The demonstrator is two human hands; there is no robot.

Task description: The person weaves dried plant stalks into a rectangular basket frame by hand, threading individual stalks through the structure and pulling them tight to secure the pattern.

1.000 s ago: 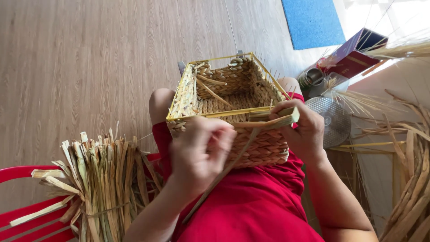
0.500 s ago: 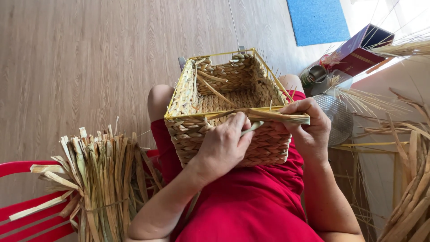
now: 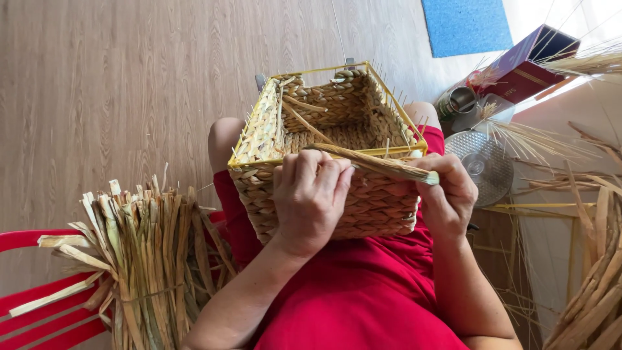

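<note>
A square woven straw basket (image 3: 337, 110) on a yellow wire frame rests on my lap, over red clothing. My left hand (image 3: 311, 198) presses against the basket's near wall just under the rim, fingers curled on one end of a flat dried straw strand (image 3: 376, 165). My right hand (image 3: 447, 194) grips the strand's other end at the basket's near right corner. The strand lies along the near rim, slanting down to the right.
A tied bundle of dried straw strips (image 3: 139, 259) lies on a red chair (image 3: 39, 311) at lower left. More loose straw (image 3: 593, 285) lies at right. A round metal lid (image 3: 486, 162), a tin (image 3: 457, 100) and a dark red box (image 3: 528, 61) sit on the wooden floor; a blue mat (image 3: 466, 26) is farther off.
My left hand rose from below the basket's near wall to its rim. The strand, earlier trailing down toward my lap, now lies pulled along the rim between both hands.
</note>
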